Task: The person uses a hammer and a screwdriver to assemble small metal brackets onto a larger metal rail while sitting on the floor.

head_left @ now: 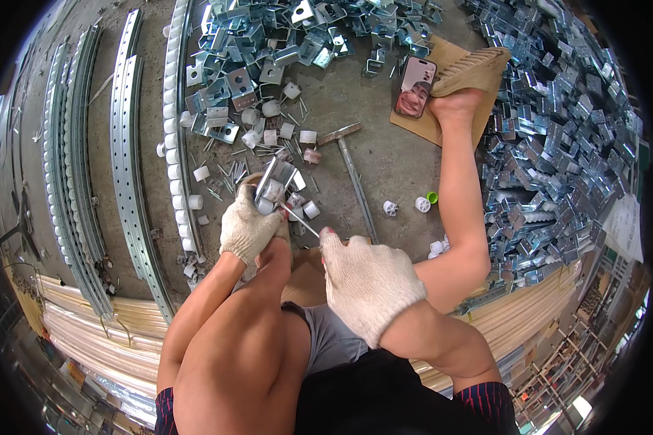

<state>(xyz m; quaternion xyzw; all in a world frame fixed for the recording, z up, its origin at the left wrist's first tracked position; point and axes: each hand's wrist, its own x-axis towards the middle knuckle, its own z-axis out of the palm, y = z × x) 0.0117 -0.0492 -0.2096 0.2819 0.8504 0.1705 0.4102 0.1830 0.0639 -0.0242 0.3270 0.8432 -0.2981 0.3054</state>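
In a white knit glove, my left hand [245, 226] is closed on a short metal channel piece [268, 174] with white rollers in and beside it, low over the floor by my left foot. My right hand [370, 283], gloved too, grips a thin metal rod [300, 220]. The rod slants up and left, its tip close to the rollers by my left fingers; its other end is hidden in the glove. Loose white rollers [270, 108] and thin metal pins [233, 171] lie around the channel piece. A hammer [354, 181] rests on the floor to the right.
Bent metal brackets [247, 43] are heaped at the back, with a larger heap [551, 159] on the right. Long roller tracks [175, 130] and perforated rails [127, 145] lie at left. A phone [415, 87] stands by my sandaled foot on cardboard [446, 54]. Long wrapped bundles [101, 326] lie behind me.
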